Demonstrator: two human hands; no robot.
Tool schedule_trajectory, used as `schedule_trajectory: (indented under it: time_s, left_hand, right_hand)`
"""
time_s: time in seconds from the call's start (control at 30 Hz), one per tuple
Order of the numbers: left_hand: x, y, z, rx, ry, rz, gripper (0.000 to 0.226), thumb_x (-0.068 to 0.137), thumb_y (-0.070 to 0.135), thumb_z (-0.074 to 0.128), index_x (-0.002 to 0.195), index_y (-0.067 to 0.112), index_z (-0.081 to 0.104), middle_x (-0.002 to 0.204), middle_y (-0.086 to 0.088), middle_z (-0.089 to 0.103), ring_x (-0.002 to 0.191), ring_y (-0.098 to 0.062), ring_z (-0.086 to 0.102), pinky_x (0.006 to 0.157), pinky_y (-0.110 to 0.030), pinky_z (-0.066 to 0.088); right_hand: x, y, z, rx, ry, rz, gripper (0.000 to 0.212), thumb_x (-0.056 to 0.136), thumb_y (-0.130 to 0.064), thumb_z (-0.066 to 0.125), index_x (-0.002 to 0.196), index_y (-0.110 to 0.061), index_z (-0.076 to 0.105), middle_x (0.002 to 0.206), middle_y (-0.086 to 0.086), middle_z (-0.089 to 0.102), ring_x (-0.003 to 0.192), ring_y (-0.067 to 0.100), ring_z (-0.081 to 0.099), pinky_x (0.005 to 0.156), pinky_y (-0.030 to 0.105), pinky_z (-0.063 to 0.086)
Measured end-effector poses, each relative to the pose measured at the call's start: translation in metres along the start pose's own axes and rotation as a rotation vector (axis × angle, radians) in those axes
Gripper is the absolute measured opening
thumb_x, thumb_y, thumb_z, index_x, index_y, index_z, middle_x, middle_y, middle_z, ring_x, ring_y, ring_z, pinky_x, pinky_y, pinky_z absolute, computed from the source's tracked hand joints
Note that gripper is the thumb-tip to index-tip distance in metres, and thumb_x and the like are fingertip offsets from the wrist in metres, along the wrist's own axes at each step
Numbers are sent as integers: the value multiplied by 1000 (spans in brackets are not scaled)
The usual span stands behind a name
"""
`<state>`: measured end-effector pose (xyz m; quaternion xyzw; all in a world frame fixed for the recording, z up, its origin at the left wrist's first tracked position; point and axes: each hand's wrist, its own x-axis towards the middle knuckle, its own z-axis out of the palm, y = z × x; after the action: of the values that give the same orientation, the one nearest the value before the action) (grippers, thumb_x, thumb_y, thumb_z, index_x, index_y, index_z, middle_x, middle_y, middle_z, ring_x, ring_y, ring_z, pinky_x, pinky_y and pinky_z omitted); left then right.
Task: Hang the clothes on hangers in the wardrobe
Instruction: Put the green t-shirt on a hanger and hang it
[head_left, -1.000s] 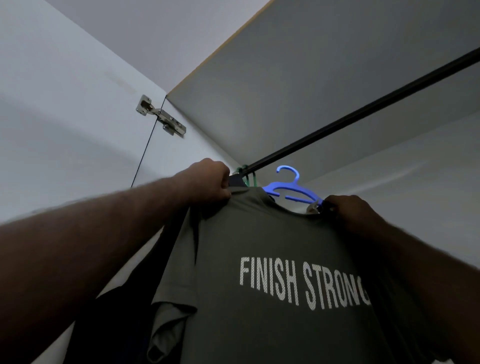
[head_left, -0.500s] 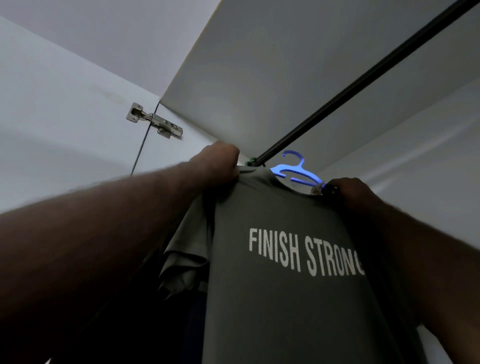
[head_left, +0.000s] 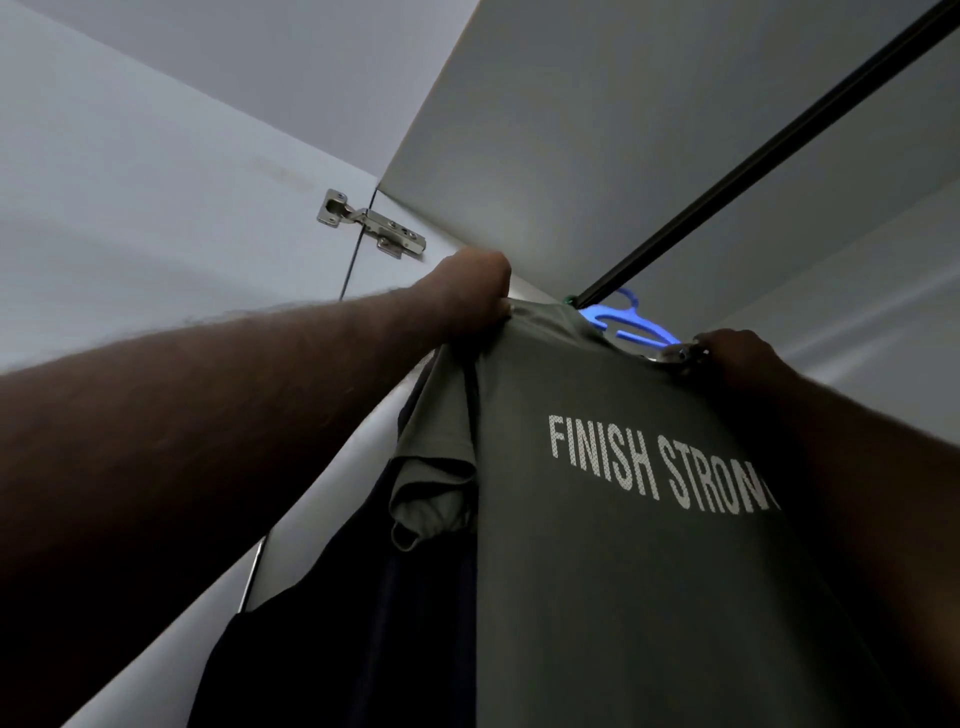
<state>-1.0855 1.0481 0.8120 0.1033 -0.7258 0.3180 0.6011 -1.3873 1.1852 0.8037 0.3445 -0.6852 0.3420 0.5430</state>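
Gripping the shirt (head_left: 623, 571) by its shoulders: left hand (head_left: 475, 291) at 10 o'clock, right hand (head_left: 737, 358) at 2, both clenched on fabric. Hanger (head_left: 631, 327) hook at 12, beside the rail (head_left: 753, 156); seating unclear. Advice: confirm the hook before releasing.

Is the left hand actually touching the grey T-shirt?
Touching. The head view shows the left hand gripping the grey T-shirt at its shoulder, with no gap between them.
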Motion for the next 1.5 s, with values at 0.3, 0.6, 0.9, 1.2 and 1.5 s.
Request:
schedule_trajectory:
  time_s: [0.3, 0.6, 0.9, 1.2, 1.5]
  left_hand:
    - [-14, -13, -15, -23, 43, 20, 18, 85, 25, 69, 92, 9, 70, 94, -11, 70, 85, -22, 59, 69, -26, 40]
    - [-28, -11, -26, -221, -19, -93, 20, 85, 23, 68, 97, 7, 69, 94, -9, 70, 86, -21, 62, 69, -25, 46]
    - [-62, -13, -41, -743, -327, -514, 15, 85, 13, 74, 83, 3, 63, 72, -10, 59, 54, -17, 55, 43, -21, 47]
    - [-78, -25, -64, -812, -286, -651, 23, 97, 9, 57, 113, -7, 60, 88, -15, 61, 65, -23, 60, 45, -27, 52]
    - [-91, -30, -64, -651, -134, -641, 26, 98, 25, 58, 86, 3, 57, 73, -11, 53, 62, -21, 49, 50, -23, 41]
  right_hand:
    - [-3, -16, 11, 100, 37, -41, 21, 94, -9, 59, 113, -7, 69, 120, 20, 64, 113, 36, 56, 88, 37, 42]
    - [-19, -15, -2, 128, -12, 6, 29, 94, -5, 57, 122, -8, 63, 127, 17, 62, 116, 34, 54, 89, 34, 39]
    - [-56, -57, -13, 163, 198, -46, 11, 94, -26, 60, 96, -16, 58, 90, 6, 60, 91, 30, 58, 72, 35, 40]
    - [-75, -161, -46, 352, 302, -335, 13, 91, -16, 56, 101, -13, 64, 94, 7, 68, 91, 26, 62, 78, 35, 46]
    - [-102, -212, -40, 263, 224, -554, 24, 86, -35, 43, 91, -19, 60, 90, 1, 64, 86, 24, 58, 82, 43, 47]
